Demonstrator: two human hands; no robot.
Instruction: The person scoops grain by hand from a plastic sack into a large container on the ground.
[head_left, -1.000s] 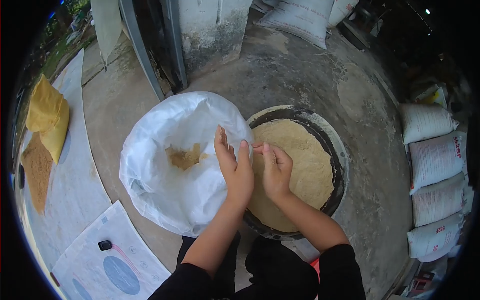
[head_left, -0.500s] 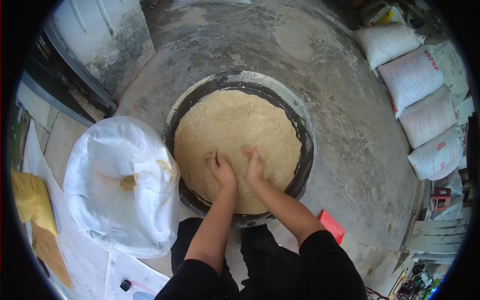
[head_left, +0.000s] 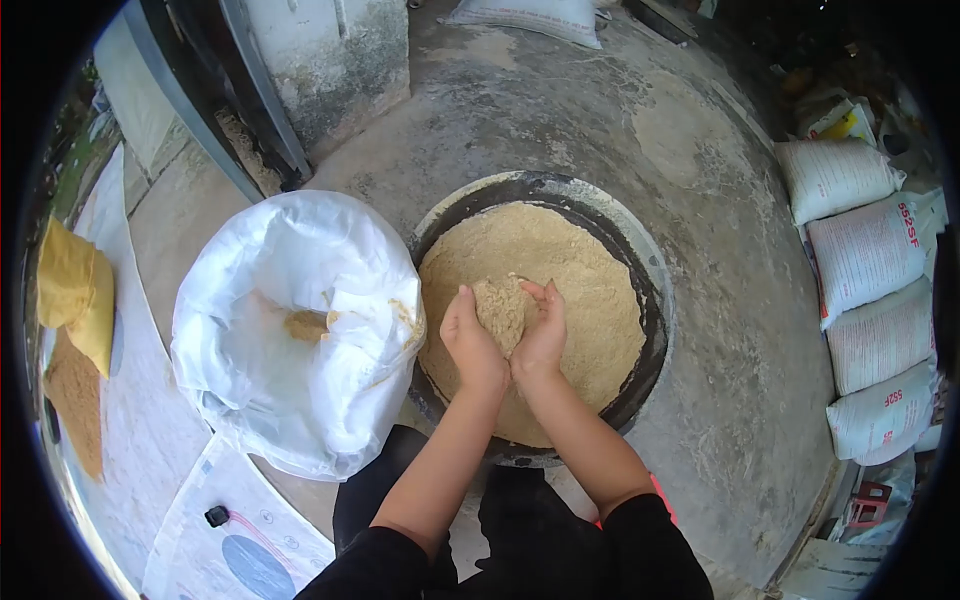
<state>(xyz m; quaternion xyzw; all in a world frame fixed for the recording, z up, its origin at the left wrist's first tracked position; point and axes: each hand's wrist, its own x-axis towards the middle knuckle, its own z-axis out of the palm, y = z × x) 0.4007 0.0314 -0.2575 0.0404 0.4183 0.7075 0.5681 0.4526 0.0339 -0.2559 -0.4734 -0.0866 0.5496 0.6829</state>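
Tan meal [head_left: 500,308] heaped in the cupped left hand [head_left: 468,347] and right hand [head_left: 545,338] hides their palms

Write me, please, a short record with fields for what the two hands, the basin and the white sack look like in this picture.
basin: round, dark, on the concrete floor, nearly full of tan meal
left hand: cupped against the right hand, above the basin
held: heap of meal in both palms
white sack: open, against the basin's left side, a little meal inside
right edge: printed sacks, stacked
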